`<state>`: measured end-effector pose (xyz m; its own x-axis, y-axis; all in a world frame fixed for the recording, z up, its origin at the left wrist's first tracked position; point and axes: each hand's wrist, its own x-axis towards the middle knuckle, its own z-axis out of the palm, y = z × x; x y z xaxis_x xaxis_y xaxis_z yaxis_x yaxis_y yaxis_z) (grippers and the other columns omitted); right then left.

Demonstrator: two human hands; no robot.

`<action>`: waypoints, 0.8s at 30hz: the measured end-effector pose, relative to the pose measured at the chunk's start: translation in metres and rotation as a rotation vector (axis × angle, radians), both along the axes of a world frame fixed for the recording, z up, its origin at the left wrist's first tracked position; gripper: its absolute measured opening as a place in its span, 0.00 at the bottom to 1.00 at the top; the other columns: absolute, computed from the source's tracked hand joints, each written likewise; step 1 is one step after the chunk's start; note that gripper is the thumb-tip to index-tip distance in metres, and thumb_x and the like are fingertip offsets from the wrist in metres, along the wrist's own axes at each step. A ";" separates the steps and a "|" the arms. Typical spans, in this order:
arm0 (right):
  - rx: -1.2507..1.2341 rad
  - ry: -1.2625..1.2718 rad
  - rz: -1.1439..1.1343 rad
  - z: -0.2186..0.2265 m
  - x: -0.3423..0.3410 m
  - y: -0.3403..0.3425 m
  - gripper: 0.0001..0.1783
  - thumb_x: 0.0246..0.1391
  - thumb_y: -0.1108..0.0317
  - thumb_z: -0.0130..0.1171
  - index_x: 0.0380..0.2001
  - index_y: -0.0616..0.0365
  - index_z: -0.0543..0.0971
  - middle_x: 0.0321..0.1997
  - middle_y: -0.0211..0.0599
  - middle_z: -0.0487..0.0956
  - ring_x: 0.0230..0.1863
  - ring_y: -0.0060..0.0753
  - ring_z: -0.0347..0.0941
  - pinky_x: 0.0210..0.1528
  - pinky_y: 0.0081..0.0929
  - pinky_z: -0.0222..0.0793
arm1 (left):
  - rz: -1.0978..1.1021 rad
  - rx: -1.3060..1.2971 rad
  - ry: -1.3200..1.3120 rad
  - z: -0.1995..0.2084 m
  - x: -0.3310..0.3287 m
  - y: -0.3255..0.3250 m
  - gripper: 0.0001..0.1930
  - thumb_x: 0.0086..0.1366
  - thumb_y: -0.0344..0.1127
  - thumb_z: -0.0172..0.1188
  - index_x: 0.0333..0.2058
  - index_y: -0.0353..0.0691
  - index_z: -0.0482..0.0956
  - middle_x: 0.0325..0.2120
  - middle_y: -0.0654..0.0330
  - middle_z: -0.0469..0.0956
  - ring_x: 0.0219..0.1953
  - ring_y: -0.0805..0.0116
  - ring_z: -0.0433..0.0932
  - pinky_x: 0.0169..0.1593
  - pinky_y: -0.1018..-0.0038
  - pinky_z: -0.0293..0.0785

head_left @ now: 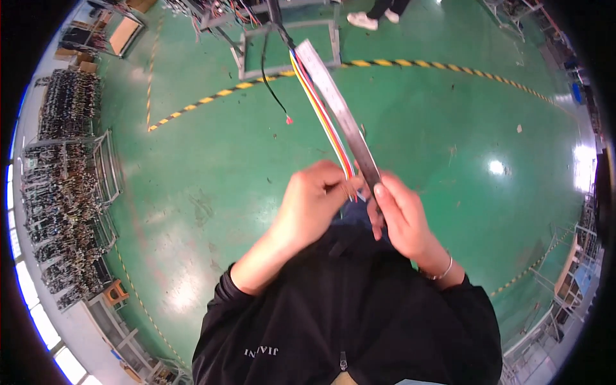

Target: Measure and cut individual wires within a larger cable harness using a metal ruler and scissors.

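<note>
The left hand (314, 202) pinched a bundle of thin coloured wires (321, 109) beside the long flat steel ruler (340, 109), gripped by the right hand (401, 218). Both were held above the green floor (212, 167); a loose pinch could let the wires slide off alignment.

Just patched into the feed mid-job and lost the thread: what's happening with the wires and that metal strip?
A person in a black jacket stands on a green floor, holding a long flat steel ruler against a bundle of coloured wires. The left hand pinches the wire ends; the right hand, with a bracelet on its wrist, grips the ruler's near end. Wires and ruler run side by side toward a metal frame ahead.
</note>
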<state>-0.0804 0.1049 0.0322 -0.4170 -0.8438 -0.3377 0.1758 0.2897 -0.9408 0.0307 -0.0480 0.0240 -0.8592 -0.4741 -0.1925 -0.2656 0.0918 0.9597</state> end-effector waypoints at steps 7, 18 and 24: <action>-0.052 -0.231 -0.018 0.014 -0.013 -0.015 0.24 0.71 0.59 0.38 0.59 0.67 0.66 0.44 0.34 0.72 0.31 0.20 0.68 0.17 0.16 0.70 | -0.044 0.230 0.005 0.008 -0.007 -0.022 0.07 0.64 0.31 0.62 0.34 0.32 0.83 0.23 0.65 0.77 0.24 0.80 0.68 0.28 0.79 0.66; -0.090 -0.359 -0.003 0.012 -0.015 -0.010 0.26 0.71 0.57 0.38 0.60 0.66 0.66 0.35 0.36 0.73 0.26 0.20 0.66 0.14 0.16 0.61 | -0.155 0.330 -0.005 0.006 -0.012 -0.029 0.08 0.63 0.31 0.63 0.35 0.31 0.84 0.23 0.62 0.78 0.24 0.80 0.70 0.26 0.80 0.67; -0.089 -0.376 0.001 0.016 -0.009 -0.007 0.26 0.71 0.57 0.36 0.60 0.66 0.66 0.26 0.37 0.71 0.21 0.19 0.63 0.13 0.15 0.57 | -0.211 0.382 0.009 0.002 -0.007 -0.032 0.08 0.62 0.32 0.64 0.35 0.32 0.84 0.24 0.62 0.79 0.25 0.77 0.73 0.27 0.79 0.69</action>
<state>-0.0894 0.0977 0.0478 -0.2775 -0.8770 -0.3922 0.5130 0.2099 -0.8323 0.0237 -0.0797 0.0255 -0.9321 -0.1843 -0.3117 -0.2702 -0.2190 0.9376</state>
